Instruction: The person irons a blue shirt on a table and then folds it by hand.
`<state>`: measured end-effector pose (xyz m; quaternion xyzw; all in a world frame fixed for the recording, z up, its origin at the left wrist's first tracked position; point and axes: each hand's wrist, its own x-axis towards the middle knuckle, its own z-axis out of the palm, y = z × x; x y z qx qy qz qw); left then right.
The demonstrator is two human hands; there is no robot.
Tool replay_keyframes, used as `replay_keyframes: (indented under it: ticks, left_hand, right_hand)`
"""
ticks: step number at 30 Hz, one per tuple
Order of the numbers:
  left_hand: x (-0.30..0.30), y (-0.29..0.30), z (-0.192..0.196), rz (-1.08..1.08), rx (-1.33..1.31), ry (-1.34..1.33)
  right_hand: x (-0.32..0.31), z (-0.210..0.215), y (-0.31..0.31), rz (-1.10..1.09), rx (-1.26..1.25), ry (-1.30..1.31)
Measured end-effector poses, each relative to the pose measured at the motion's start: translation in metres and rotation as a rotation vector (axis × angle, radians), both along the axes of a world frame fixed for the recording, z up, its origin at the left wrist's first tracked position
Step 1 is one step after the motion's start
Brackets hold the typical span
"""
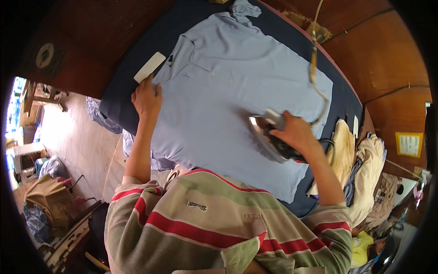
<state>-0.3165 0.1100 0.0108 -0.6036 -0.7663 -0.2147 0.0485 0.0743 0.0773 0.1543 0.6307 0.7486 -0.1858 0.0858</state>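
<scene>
Across the dark-covered table [123,68], a light blue shirt [200,118] is lying spread out, covering most of the surface. The right hand [295,131] is gripping the handle of an iron [267,139], its fingers wrapping around the grip; the iron is sitting over the right half of the shirt and is showing motion blur. The left hand [147,101] is resting at the shirt's left edge, the thumb standing apart from the fingers. A white card [149,67] is lying just beyond that hand; fingertip contact appears likely, but the view is not confirming it. A cord [313,64] is hanging from above and running down toward the right hand. Right of the shirt, a cream cloth [343,141] is lying beside other garments [368,169].
</scene>
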Motion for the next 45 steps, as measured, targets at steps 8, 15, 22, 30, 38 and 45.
replay_keyframes:
  ticks: [8,15,22,30,38,45]
  left_hand:
    - [-0.016,-0.015,-0.002,0.269,-0.099,-0.253]
    - [-0.024,0.003,-0.016,0.184,-0.046,-0.158]
    - [-0.031,0.006,-0.012,0.156,-0.044,-0.193]
    - [-0.040,0.010,-0.012,0.162,-0.043,-0.266]
    - [-0.018,-0.066,0.013,0.236,-0.078,-0.471]
    - [-0.024,-0.082,0.008,0.329,-0.169,-0.497]
  right_hand:
    - [-0.182,-0.022,0.047,0.147,0.130,0.228]
    - [-0.227,-0.020,0.071,0.188,0.164,0.204]
    - [-0.231,-0.022,0.073,0.251,0.173,0.165]
    - [-0.260,-0.025,0.089,0.298,0.193,0.162]
    - [-0.274,-0.021,0.091,0.360,0.215,0.190]
    - [-0.298,-0.027,0.097,0.422,0.201,0.174]
